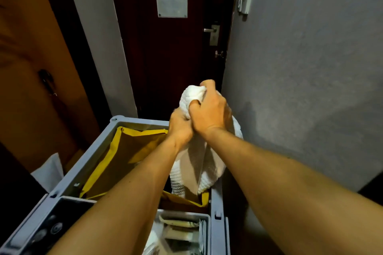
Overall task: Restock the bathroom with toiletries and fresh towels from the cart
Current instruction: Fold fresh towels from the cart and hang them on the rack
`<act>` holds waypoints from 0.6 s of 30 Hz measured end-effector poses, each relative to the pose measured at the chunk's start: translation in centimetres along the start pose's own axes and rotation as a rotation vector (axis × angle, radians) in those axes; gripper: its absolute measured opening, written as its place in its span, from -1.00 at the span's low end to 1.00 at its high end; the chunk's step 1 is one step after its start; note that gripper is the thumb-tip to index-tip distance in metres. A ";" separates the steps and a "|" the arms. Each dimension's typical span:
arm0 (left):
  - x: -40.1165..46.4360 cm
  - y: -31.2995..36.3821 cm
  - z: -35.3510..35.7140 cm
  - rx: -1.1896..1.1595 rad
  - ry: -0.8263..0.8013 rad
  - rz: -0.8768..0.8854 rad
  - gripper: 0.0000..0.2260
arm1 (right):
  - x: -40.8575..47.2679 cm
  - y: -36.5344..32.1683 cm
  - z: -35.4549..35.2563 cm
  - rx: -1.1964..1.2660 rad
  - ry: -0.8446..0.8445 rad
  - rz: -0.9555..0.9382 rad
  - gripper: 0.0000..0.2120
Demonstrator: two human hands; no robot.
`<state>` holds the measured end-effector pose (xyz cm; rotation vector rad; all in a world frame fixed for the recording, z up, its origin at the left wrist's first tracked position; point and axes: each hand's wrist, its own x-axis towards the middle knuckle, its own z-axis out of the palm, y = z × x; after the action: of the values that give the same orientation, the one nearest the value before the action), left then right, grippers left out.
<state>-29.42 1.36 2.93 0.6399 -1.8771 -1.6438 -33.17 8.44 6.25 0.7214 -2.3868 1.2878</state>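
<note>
Both hands, the left hand [179, 128] low and the right hand [209, 109] above it, clench one white, nubby-woven towel [196, 163] bunched and hanging over the grey plastic cart's [83, 172] yellow-trimmed brown fabric bag [124, 151].

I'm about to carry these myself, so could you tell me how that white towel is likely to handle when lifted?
Probably floppy: the white towel bunches in the left hand and right hand and hangs limp below. Its knobbly weave likely grips well.
</note>
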 end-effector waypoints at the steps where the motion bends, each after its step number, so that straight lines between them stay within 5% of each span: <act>1: 0.0 0.6 -0.2 -0.020 0.025 0.013 -0.89 | -0.1 0.2 -0.5 -0.011 0.038 0.011 -0.59; 5: 0.5 2.6 -1.6 -0.121 0.071 -0.005 -0.81 | -1.2 2.3 -2.1 -0.142 0.219 0.211 -0.45; 7: 0.4 3.7 -1.8 -0.201 0.114 -0.013 -0.81 | -1.8 2.7 -2.2 -0.171 0.157 0.396 -0.30; 10: 0.1 5.8 -2.1 -0.304 0.189 0.015 -0.89 | -2.5 1.5 -2.0 0.096 -0.035 0.662 -0.11; 13: -0.1 7.3 -2.8 -0.399 0.227 0.000 -0.93 | -2.2 -0.3 -2.4 0.342 -0.115 0.600 -0.20; 18: -1.8 10.3 -4.1 -0.473 0.216 0.047 -0.83 | -2.4 -3.6 -4.0 0.405 -0.029 0.374 -0.36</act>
<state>-25.18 0.98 13.39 0.5386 -1.2774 -1.8185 -28.91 10.82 9.57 0.4007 -2.3833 1.9618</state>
